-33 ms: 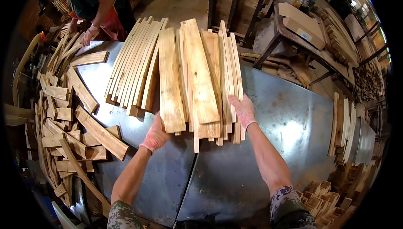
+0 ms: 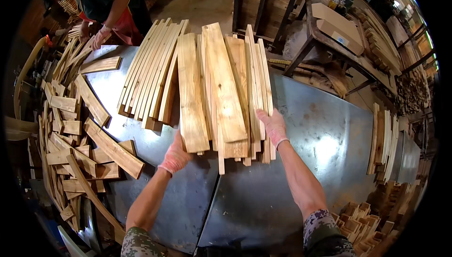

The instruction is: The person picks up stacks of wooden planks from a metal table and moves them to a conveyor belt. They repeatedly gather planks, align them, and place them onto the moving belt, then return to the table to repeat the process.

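Observation:
A loose stack of wooden boards (image 2: 194, 97) and narrow strips lies lengthwise before me on the metal table (image 2: 256, 200). One wide board (image 2: 223, 85) rests slightly askew on top. My left hand (image 2: 176, 154), in a pinkish work glove, grips the stack's near left side, its thumb up along the edge and its other fingers mostly hidden. On the right side, my right hand (image 2: 274, 126), gloved alike, holds the outer strips (image 2: 261, 87) with fingers partly out of sight. Just left of the stack lies a row of similar strips (image 2: 153, 71).
Scattered short boards (image 2: 115, 148) cover the table's left side, beside a heap of offcuts (image 2: 63, 130). A person (image 2: 106, 2) in a dark shirt and gloves handles wood at the far left. A workbench (image 2: 310, 33) with cardboard stands at the far right; box-like wooden pieces (image 2: 358, 221) are at lower right.
The held stack has shifted very slightly toward me, both hands moving with it. The row of strips on the left stays in place.

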`<act>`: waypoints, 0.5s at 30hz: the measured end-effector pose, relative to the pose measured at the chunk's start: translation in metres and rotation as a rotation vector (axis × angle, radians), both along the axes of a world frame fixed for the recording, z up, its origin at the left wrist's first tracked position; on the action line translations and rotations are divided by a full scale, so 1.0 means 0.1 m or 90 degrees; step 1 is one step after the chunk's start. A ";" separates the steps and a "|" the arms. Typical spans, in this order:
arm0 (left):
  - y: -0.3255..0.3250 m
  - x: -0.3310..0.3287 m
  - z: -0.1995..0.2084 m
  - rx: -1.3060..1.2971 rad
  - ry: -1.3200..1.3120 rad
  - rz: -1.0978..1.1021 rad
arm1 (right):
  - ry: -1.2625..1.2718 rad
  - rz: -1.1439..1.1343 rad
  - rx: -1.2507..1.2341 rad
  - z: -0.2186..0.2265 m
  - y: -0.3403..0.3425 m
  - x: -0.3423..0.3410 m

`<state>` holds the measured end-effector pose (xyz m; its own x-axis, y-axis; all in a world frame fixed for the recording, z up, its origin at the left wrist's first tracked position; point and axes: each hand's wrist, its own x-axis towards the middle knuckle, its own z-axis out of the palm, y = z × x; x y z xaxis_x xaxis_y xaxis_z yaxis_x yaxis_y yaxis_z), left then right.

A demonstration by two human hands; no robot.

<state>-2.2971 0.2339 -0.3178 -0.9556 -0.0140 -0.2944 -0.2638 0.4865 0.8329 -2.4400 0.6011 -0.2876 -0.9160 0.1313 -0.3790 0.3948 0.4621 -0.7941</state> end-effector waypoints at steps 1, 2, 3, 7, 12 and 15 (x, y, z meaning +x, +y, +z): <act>0.04 0.23 -0.04 0.015 0.027 0.004 | 0.004 0.002 -0.011 0.03 0.06 0.17; 0.11 0.47 -0.07 0.001 0.009 0.015 | 0.001 0.003 -0.024 0.06 0.11 0.36; 0.19 0.70 -0.10 -0.035 -0.030 0.025 | -0.019 0.004 -0.037 0.09 0.18 0.55; 0.54 1.81 -0.07 -0.002 -0.014 0.033 | -0.058 -0.001 0.046 0.13 0.51 1.63; 0.83 3.14 0.21 -0.037 -0.127 0.002 | -0.115 -0.068 0.035 0.16 0.87 3.21; 0.95 3.77 0.34 -0.010 -0.106 -0.030 | -0.153 -0.134 0.014 0.22 1.01 4.12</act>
<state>-1.9202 0.3293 -0.2835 -0.8935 0.0237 -0.4484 -0.3739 0.5137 0.7722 -2.0283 0.7023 -0.2657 -0.7530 0.3189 -0.5755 0.6580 0.3672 -0.6575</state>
